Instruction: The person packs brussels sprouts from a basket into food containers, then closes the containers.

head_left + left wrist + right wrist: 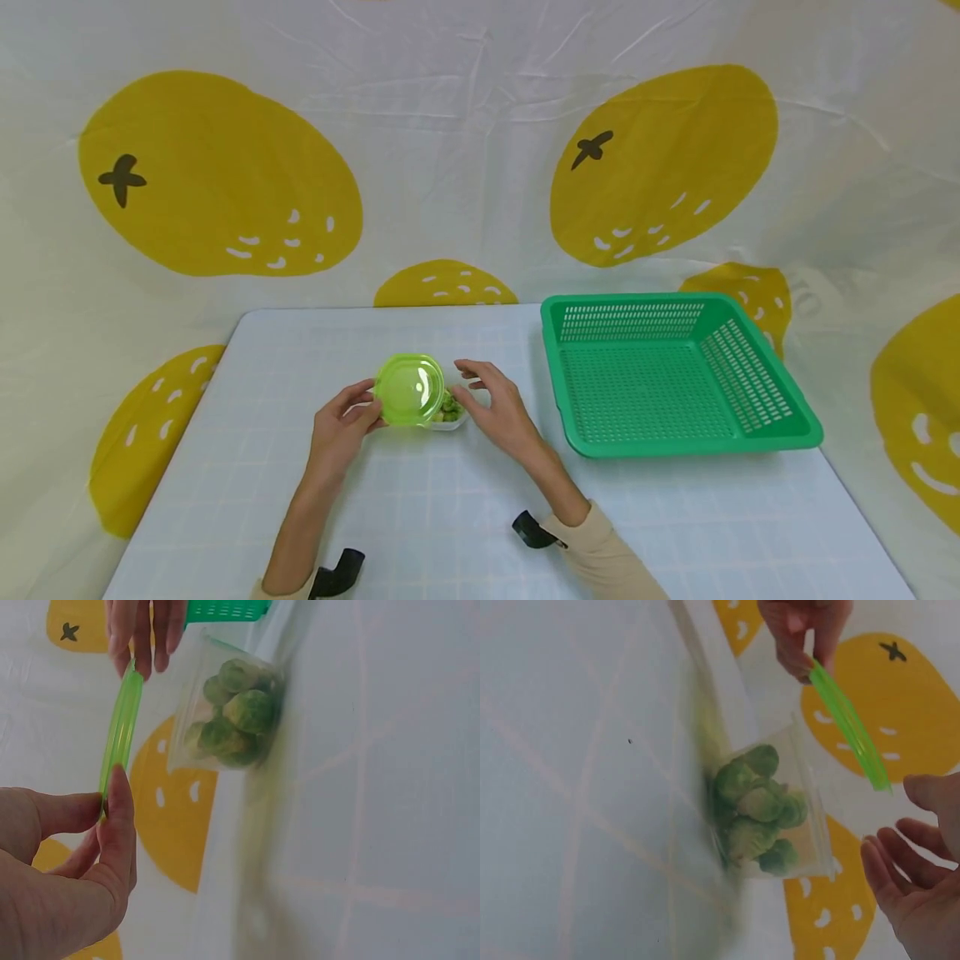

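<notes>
A translucent lime-green lid (408, 390) is pinched at its left edge between the thumb and fingers of my left hand (343, 429). It hovers over a clear plastic container (447, 425) on the table, partly hiding it. Inside the container are several Brussels sprouts (244, 712), seen through its wall in both wrist views. My right hand (498, 408) is at the container's right, fingers loosely spread. In the right wrist view, a gap shows between those fingers and the lid (851, 727).
A large green plastic basket (682, 450) with slotted walls stands on the right of the table (480, 517), which has a pale checked cover. Behind the table hangs a white cloth (457, 167) printed with big yellow fruit.
</notes>
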{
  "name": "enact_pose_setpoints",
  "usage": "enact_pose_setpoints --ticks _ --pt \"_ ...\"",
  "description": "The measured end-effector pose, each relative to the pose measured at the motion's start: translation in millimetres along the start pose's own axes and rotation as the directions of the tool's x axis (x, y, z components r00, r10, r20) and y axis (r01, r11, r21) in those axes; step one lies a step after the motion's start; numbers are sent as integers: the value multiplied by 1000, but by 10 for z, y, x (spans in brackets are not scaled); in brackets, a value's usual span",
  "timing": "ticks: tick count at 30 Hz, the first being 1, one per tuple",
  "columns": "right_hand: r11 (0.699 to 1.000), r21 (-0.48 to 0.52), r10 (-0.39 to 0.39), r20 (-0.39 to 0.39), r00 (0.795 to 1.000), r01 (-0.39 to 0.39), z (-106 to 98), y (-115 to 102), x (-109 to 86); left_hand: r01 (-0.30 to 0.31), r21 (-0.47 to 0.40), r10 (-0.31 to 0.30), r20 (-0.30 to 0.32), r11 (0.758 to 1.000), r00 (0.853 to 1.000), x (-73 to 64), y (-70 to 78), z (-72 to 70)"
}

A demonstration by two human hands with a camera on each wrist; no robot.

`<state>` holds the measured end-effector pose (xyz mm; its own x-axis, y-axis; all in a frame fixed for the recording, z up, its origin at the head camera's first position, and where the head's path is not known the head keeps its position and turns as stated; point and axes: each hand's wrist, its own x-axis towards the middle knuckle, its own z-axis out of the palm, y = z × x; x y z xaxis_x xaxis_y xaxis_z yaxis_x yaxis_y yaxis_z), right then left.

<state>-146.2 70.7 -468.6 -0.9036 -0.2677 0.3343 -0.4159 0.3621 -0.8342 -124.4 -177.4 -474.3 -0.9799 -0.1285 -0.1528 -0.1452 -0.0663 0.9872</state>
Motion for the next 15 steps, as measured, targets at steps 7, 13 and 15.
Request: enact_pose_setpoints --ticks 7,13,15 --pt "999 27 24 -25 999 -23 48 24 6 -4 1 4 24 1000 1000 18 6 121" --pt "999 29 38 -73 997 -36 65 56 6 -17 -23 18 43 1000 999 22 -6 190" --pt "999 22 42 -90 995 -40 69 73 13 -27 -28 29 42 999 999 18 -14 208"
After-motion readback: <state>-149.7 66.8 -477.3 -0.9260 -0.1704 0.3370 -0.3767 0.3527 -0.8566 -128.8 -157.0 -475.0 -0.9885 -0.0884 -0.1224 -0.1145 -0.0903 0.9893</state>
